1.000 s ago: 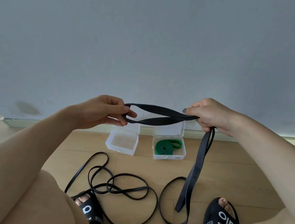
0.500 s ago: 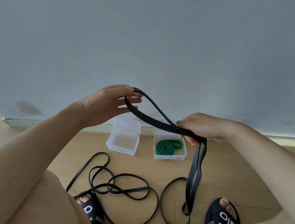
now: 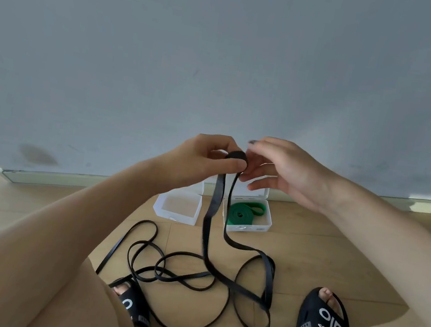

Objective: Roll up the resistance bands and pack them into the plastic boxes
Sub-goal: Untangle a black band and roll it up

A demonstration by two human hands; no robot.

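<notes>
My left hand (image 3: 210, 160) pinches a small tight coil at the end of a wide black resistance band (image 3: 212, 218); two strands hang from the coil down to the floor. My right hand (image 3: 285, 170) is beside the coil with fingers spread, its fingertips touching it. A thinner black band (image 3: 166, 270) lies tangled on the floor between my feet. Two open clear plastic boxes stand near the wall: the left box (image 3: 178, 206) holds nothing, the right box (image 3: 249, 227) holds a rolled green band (image 3: 243, 212).
A grey wall (image 3: 222, 67) with a pale skirting strip rises just behind the boxes. My feet in black sandals (image 3: 322, 319) rest on the wooden floor on either side of the bands; my knees fill the lower corners.
The stretched loop between my hands has been brought together into a small coil. My hands moved close to each other, and the band's free length now hangs lower onto the floor.
</notes>
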